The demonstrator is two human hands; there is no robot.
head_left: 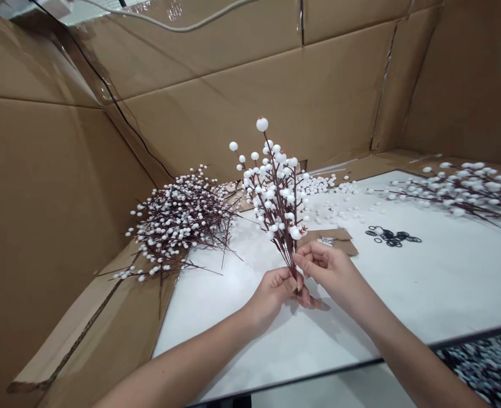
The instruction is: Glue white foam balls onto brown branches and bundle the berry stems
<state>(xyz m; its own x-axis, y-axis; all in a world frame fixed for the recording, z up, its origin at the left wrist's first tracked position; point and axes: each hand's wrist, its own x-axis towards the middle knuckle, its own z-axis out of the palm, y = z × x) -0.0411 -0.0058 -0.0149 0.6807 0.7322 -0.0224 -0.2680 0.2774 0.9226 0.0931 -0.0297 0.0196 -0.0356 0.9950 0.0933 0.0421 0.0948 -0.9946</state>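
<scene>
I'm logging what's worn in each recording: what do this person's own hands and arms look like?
The left hand and right hand wear no gloves, and no ring, watch or bracelet shows on either. The left forearm and right forearm are bare and slim, with no sleeve in view. No cable or printed marking shows on them.

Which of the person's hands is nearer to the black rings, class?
The right. The right hand is to the left of the black rings, closer to the person; the left hand, gripping the berry stems lower down, is farther left.
</scene>
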